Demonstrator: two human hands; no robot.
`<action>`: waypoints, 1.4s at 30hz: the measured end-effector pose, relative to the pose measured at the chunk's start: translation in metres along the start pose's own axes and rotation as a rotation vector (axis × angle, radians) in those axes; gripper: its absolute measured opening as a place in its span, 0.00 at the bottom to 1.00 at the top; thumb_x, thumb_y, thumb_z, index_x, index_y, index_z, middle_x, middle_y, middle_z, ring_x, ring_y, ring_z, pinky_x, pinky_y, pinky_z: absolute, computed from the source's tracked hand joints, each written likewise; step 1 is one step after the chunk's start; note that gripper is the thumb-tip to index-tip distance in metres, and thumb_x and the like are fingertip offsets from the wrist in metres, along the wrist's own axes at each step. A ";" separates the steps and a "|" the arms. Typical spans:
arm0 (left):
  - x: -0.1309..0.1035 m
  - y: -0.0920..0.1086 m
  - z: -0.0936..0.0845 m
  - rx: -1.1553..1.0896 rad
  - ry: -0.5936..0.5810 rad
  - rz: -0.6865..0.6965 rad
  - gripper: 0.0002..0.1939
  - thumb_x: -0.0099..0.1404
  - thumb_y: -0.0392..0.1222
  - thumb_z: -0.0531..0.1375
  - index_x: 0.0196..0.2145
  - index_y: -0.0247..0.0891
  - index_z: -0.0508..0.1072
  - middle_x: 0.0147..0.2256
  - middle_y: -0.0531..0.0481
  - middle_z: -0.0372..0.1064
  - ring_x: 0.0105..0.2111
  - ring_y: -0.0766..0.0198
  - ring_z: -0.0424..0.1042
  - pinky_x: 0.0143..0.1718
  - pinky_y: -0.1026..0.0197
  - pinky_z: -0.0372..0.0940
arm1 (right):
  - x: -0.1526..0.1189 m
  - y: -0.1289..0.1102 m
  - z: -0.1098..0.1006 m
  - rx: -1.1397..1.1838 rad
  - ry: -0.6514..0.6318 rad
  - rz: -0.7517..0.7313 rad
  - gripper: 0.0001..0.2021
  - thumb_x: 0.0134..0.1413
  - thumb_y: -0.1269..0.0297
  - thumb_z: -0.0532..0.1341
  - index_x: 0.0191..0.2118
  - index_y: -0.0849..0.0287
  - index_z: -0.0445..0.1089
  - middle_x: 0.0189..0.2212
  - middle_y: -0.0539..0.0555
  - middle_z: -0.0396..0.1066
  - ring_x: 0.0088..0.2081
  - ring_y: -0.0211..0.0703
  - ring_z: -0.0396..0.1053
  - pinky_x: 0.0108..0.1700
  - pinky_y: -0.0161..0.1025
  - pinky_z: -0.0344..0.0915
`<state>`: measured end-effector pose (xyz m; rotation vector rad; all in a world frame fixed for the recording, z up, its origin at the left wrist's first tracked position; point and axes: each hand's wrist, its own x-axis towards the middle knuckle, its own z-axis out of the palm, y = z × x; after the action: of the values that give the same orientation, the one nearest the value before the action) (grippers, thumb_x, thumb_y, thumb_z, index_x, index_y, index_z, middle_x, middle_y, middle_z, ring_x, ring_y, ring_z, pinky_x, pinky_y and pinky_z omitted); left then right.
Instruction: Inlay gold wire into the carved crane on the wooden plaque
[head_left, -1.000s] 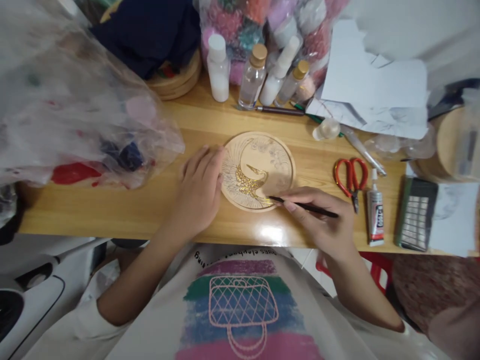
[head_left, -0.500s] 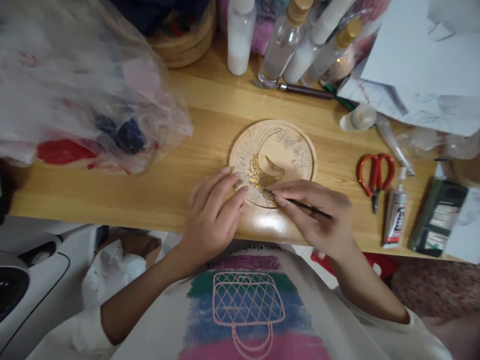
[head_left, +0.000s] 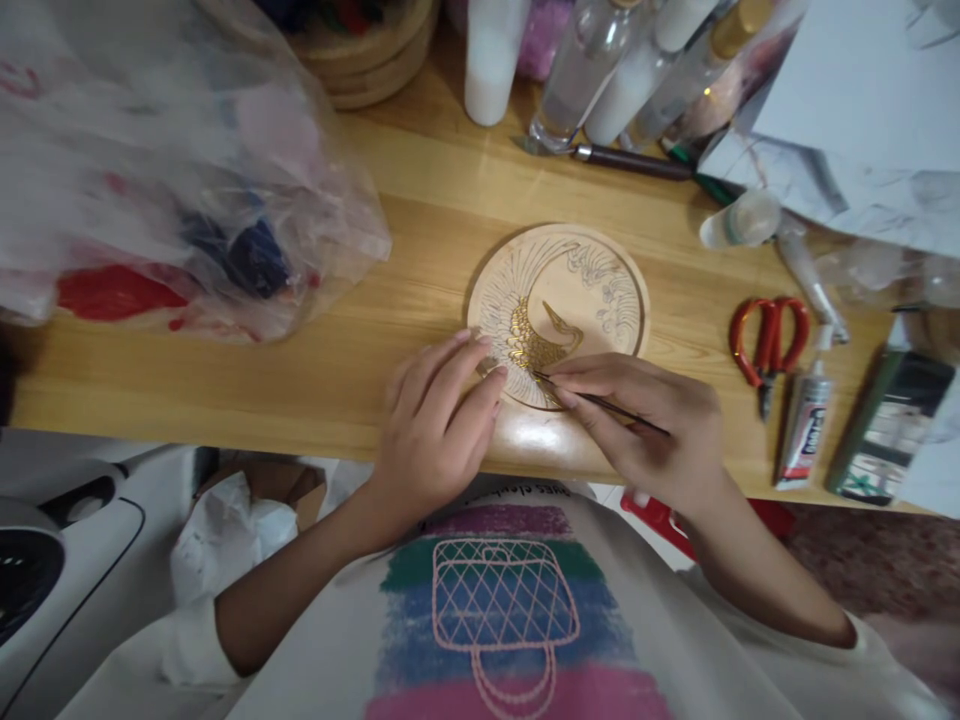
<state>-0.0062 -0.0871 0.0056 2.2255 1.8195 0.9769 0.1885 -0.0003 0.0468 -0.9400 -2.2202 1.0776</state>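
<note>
A round wooden plate (head_left: 600, 300) lies on the wooden table and bears a line drawing of a bird, with gold on its body, neck and head. My right hand (head_left: 645, 420) pinches a thin dark tool (head_left: 619, 408), its tip touching the lower part of the gold area. At the plate's lower left edge rests my left hand (head_left: 442, 410), fingers a little apart. Something small and pale is by its fingertips, too small to make out; whether the hand grips it is unclear.
On the right lie red-handled pliers (head_left: 769, 345), a glue tube (head_left: 806, 430) and a dark green box (head_left: 892, 425). Bottles (head_left: 495, 70), a craft knife (head_left: 637, 162) and papers (head_left: 855, 100) are behind. A plastic bag (head_left: 300, 150) covers the left.
The view has shifted, so the plate and table items appear slightly further right and higher. Both hands keep nearly the same place at the plate.
</note>
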 end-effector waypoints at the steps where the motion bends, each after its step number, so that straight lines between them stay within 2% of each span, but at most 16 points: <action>1: 0.000 0.000 0.000 -0.007 0.000 -0.001 0.14 0.65 0.32 0.59 0.49 0.37 0.71 0.53 0.38 0.71 0.56 0.49 0.69 0.55 0.46 0.66 | 0.000 0.000 0.000 -0.004 -0.003 -0.005 0.12 0.57 0.75 0.62 0.42 0.52 0.77 0.39 0.53 0.80 0.40 0.42 0.78 0.43 0.39 0.76; 10: 0.002 0.001 -0.003 -0.009 -0.007 0.006 0.14 0.63 0.29 0.60 0.47 0.30 0.72 0.51 0.33 0.71 0.53 0.46 0.71 0.54 0.44 0.67 | 0.001 0.004 -0.002 -0.036 -0.031 -0.056 0.10 0.57 0.76 0.62 0.42 0.57 0.75 0.39 0.56 0.79 0.42 0.43 0.78 0.44 0.38 0.75; 19: 0.003 0.000 -0.004 -0.009 -0.012 0.009 0.15 0.63 0.28 0.61 0.48 0.28 0.72 0.51 0.32 0.71 0.52 0.45 0.72 0.53 0.43 0.69 | 0.004 0.004 -0.003 -0.060 -0.068 -0.090 0.09 0.56 0.77 0.63 0.41 0.59 0.75 0.38 0.57 0.79 0.42 0.43 0.78 0.45 0.36 0.75; 31: 0.002 -0.001 -0.003 -0.012 -0.010 0.018 0.14 0.63 0.28 0.60 0.47 0.29 0.72 0.51 0.32 0.70 0.52 0.45 0.71 0.52 0.44 0.69 | 0.006 0.002 -0.003 -0.060 -0.060 -0.093 0.12 0.58 0.75 0.62 0.43 0.52 0.75 0.38 0.51 0.79 0.41 0.43 0.78 0.43 0.38 0.77; 42: 0.002 -0.001 -0.002 -0.003 -0.013 0.019 0.12 0.64 0.29 0.59 0.46 0.31 0.73 0.51 0.34 0.70 0.52 0.47 0.71 0.52 0.45 0.69 | 0.003 0.002 0.000 -0.052 -0.038 -0.072 0.09 0.58 0.76 0.62 0.42 0.55 0.73 0.37 0.54 0.79 0.42 0.41 0.78 0.43 0.37 0.76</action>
<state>-0.0078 -0.0857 0.0079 2.2456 1.7941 0.9651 0.1876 0.0025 0.0453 -0.8604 -2.3048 1.0170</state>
